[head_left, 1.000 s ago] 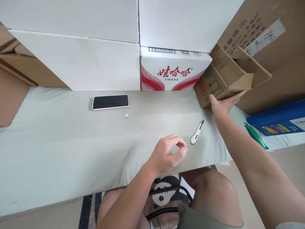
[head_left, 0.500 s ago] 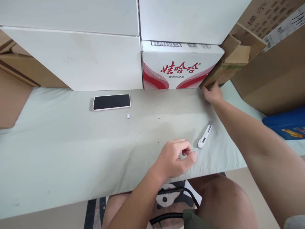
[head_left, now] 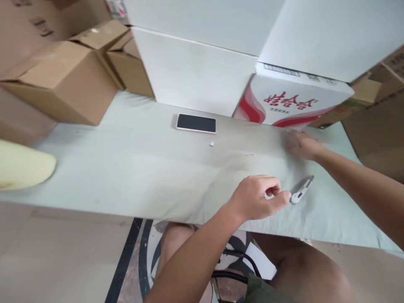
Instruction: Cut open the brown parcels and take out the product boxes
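Note:
My left hand [head_left: 260, 197] is over the front part of the cloth, fingers curled in and thumb close to the forefinger; nothing shows in it. Just right of its thumb lies a white utility knife [head_left: 302, 190], blade end pointing away to the right. Further back, my right hand [head_left: 305, 145] reaches palm down near the bottom corner of the white and red water carton [head_left: 284, 99]. Its fingers are stretched out, blurred at the tips, with nothing visible in them. Left of centre lie a phone [head_left: 196, 123] with a dark screen and a small white piece [head_left: 211, 144], perhaps a card.
White boxes [head_left: 192, 71] are stacked along the back. Brown cardboard boxes [head_left: 72, 84] stand at the left, and more cardboard [head_left: 375, 126] rises at the right. A pale yellow rounded object [head_left: 25, 164] juts in at the left edge. A dark thread [head_left: 249, 155] lies on the pale cloth [head_left: 142, 168].
The view has swung to the left, bringing the left boxes and the yellow object in. My right hand has drawn back from the cardboard at the carton's right side. My left hand is nearer the knife.

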Tool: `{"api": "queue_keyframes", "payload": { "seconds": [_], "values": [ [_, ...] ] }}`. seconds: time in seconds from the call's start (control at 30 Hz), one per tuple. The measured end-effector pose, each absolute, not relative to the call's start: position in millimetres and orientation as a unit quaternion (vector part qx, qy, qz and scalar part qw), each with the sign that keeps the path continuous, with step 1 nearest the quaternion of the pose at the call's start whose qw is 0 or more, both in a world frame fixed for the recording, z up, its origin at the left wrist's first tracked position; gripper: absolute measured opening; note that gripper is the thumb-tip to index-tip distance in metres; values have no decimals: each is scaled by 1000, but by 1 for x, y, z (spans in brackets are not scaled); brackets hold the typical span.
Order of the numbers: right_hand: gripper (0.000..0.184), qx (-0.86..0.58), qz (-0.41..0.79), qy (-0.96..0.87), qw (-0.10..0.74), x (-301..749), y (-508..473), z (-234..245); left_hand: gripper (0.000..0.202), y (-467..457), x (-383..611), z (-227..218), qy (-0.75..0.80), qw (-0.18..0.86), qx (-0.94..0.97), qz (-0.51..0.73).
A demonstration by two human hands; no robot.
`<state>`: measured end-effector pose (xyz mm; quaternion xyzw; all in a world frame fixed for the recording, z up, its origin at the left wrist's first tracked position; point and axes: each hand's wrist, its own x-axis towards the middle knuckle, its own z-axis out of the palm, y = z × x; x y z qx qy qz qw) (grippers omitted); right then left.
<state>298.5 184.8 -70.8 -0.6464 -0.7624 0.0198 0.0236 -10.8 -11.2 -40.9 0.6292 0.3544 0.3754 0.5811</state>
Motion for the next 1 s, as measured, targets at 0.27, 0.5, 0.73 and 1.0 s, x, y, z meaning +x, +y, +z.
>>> {"api": "queue_keyframes", "payload": {
  "seconds": [0.27,0.5,0.73,1.0],
  "values": [
    [57,-485,34,-873,-45,104,175,-47,25,-24,-69,-28,634,397,628,212],
    [55,-283,38,-958,-22,-130,156,-38,36,-30,-128,-33,666,463,568,138],
    [56,-159,-19,-971,176,-333,158,-21,33,-37,-143,-33,654,491,551,166],
    [51,-231,-42,-962,137,-384,170,-25,35,-42,-161,-36,661,492,538,177]
  ]
}}
